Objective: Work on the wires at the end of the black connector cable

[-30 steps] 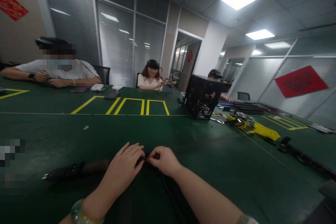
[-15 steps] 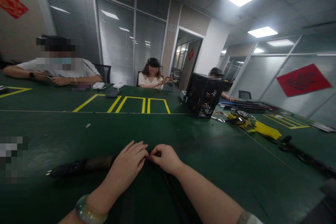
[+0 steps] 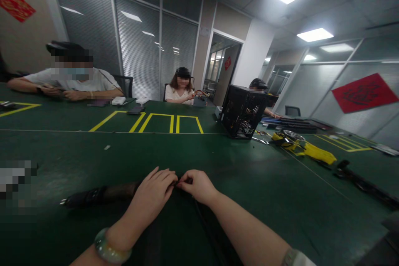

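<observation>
Black-and-brown cylindrical device with metal prongs: lying on the green tabletop, prongs to the left, right end hidden beneath the left hand.
Left hand: bent over that end, fingers side by side; whether it grips cannot be told.
Right hand: thumb and forefinger in a narrow pinch beside the left fingertips; anything between too small to tell.
Thin dark cable: below the right hand.
Black perforated computer case: upright, beyond the hands, rightward.
</observation>
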Available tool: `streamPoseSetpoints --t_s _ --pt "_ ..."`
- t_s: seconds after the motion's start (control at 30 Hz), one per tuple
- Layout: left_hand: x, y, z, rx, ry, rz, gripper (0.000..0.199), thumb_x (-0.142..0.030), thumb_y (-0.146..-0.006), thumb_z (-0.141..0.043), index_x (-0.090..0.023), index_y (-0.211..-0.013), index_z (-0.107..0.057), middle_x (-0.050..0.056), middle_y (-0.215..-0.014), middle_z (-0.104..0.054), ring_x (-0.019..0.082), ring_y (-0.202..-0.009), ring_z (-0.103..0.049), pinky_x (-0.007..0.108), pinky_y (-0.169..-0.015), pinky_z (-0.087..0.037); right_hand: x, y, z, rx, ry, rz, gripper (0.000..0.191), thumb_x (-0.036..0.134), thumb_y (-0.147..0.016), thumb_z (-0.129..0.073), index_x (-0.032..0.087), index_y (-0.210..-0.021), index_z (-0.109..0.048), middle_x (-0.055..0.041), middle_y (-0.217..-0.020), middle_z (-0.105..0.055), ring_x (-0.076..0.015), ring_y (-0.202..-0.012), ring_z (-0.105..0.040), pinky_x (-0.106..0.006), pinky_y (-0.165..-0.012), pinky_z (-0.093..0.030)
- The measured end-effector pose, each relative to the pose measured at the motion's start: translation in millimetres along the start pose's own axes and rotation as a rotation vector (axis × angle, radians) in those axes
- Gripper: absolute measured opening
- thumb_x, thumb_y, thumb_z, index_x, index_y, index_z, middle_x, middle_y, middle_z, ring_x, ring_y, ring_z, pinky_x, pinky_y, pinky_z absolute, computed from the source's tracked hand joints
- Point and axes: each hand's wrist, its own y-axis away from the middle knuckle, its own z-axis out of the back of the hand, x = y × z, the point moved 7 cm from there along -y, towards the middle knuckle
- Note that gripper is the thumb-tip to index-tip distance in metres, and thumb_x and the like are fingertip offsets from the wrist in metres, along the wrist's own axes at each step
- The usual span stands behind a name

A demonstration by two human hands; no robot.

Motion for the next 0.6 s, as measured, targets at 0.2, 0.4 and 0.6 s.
streamPoseSetpoints --t_s 0.2,0.4,0.6 --pt "3.2 0.6 -0.3 0.025 -0.012 0.034 0.014 -0.025 -0.087 -0.052 -0.025 -0.096 -0.063 0.003 -0.115 -0.065 0.025 -0.113 -0.057 0.053 -0.107 -0.034 2.3 1.4 2.2 0.018 0.012 -0.013 0.01 0.029 -0.084 -0.071 0.021 -0.089 -0.072 0.0009 -0.089 -0.07 -0.0129 -0.079 -0.061 -0.021 -0.068 -0.043" --pt "-2.5 -0.7 2.9 0.018 0.007 0.019 0.018 -0.021 -0.087 -0.05 -0.026 -0.099 -0.062 0.001 -0.115 -0.065 0.025 -0.112 -0.058 0.053 -0.107 -0.035 2.2 1.1 1.0 0.008 -0.009 -0.006 0.009 0.028 -0.083 -0.071 0.021 -0.088 -0.072 0.0012 -0.086 -0.069 -0.0131 -0.077 -0.061 -0.021 -0.066 -0.044" --pt "-2.3 -1.2 5.4 0.012 -0.002 0.062 0.012 -0.022 -0.088 -0.051 -0.024 -0.094 -0.062 0.002 -0.11 -0.066 0.024 -0.106 -0.059 0.049 -0.103 -0.038 0.9 0.0 0.3 0.006 0.011 -0.025 0.009 0.029 -0.083 -0.071 0.021 -0.087 -0.073 0.0007 -0.086 -0.069 -0.0133 -0.074 -0.061 -0.022 -0.065 -0.043"
